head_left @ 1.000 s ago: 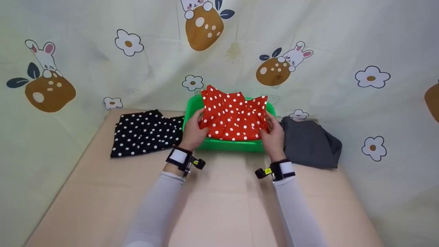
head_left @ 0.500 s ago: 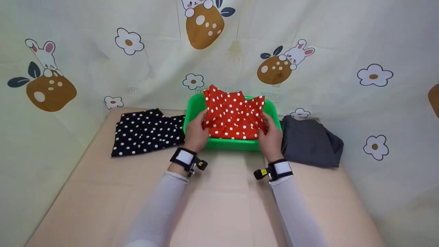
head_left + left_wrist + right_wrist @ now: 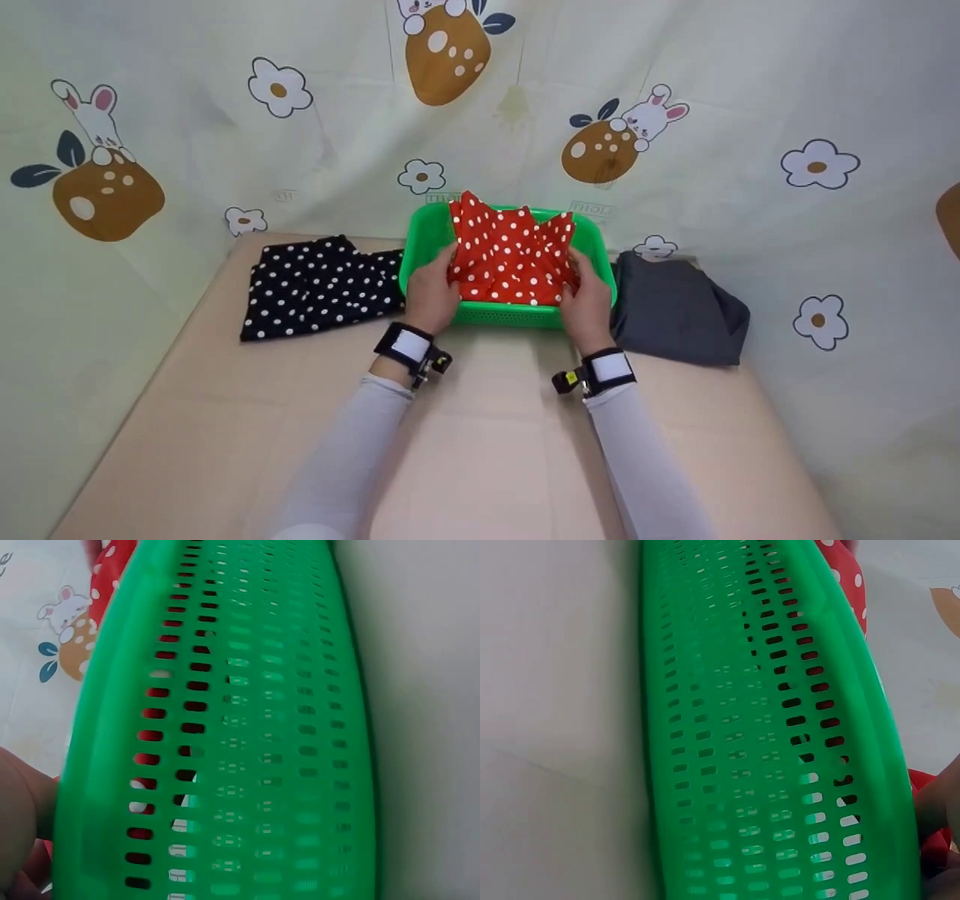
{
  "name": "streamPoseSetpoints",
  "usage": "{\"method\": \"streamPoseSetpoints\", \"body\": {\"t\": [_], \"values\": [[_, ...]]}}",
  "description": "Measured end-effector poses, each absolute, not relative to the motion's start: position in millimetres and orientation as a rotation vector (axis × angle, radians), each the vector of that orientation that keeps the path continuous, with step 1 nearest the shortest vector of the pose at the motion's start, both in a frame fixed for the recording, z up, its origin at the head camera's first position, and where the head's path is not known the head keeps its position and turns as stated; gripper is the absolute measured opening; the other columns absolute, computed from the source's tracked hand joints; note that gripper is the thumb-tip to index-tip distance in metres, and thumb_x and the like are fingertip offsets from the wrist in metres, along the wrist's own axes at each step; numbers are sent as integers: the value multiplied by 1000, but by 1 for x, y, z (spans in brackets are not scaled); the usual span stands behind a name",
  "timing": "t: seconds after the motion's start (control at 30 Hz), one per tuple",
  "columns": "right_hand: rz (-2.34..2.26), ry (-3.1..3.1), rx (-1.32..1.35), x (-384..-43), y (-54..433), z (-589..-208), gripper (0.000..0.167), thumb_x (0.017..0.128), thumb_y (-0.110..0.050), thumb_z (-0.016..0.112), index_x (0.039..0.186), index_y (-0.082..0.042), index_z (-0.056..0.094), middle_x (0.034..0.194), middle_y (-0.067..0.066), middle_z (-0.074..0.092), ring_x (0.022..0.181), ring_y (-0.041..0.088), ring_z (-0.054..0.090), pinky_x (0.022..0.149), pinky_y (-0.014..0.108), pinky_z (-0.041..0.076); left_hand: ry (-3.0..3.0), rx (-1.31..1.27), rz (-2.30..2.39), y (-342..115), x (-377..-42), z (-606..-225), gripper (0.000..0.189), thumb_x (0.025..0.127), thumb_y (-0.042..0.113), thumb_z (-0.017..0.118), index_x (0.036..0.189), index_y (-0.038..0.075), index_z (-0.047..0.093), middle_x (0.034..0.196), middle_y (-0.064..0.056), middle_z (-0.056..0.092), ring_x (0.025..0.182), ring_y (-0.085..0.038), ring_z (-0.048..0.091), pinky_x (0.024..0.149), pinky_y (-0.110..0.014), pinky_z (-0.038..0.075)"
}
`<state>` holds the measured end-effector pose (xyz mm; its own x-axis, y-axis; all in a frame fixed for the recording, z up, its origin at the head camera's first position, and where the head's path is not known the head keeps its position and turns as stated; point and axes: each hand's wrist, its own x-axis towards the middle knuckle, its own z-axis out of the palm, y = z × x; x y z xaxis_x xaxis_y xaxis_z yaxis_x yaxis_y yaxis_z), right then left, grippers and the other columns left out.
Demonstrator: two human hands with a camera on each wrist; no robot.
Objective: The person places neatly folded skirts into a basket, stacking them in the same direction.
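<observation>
A red cloth garment with white dots (image 3: 514, 255), folded, is held over and partly inside a green plastic basket (image 3: 510, 315). My left hand (image 3: 433, 292) grips its left side, thumb toward me and fingers behind the cloth. On the opposite side my right hand (image 3: 589, 304) grips it the same way. Both wrist views are mostly filled by the basket's slotted front wall (image 3: 225, 727), with red cloth showing through some slots. The fingertips of both hands are hidden behind the garment.
Left of the basket lies a folded black garment with white dots (image 3: 322, 289). A folded dark grey garment (image 3: 675, 311) lies to its right. All rest on a beige-covered table (image 3: 480, 435), and a patterned curtain (image 3: 337, 135) hangs close behind.
Both hands have drawn slightly closer together, narrowing the red garment between them. The garment now sits a little lower in the basket.
</observation>
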<state>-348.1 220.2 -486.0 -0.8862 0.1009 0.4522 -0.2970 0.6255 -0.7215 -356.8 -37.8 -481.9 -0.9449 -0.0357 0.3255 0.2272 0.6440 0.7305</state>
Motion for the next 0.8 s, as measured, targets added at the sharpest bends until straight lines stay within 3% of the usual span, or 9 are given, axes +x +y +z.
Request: {"method": "streamPoseSetpoints", "body": {"t": [0.13, 0.33, 0.8], "values": [[1098, -2412, 135, -348, 221, -486, 69, 95, 10, 64, 158, -14, 49, 152, 14, 62, 138, 31, 62, 114, 46, 54, -2552, -174, -1074, -38, -356, -484, 69, 94, 0, 73, 158, 10, 50, 144, -17, 68, 131, -34, 66, 113, -46, 54], [1003, -2403, 112, -348, 225, -484, 66, 96, -4, 70, 158, -7, 48, 155, 16, 60, 141, 35, 58, 118, 50, 49, -2523, -185, -998, -41, -356, -482, 66, 96, 13, 72, 157, 5, 49, 152, -17, 62, 141, -33, 59, 119, -47, 48], [1012, -2428, 127, -347, 222, -482, 60, 95, -7, 68, 153, -5, 55, 154, 17, 60, 144, 34, 56, 120, 50, 47, -2537, -194, -986, -40, -355, -480, 62, 99, 18, 69, 157, 6, 50, 154, -17, 60, 143, -34, 58, 121, -47, 47]]}}
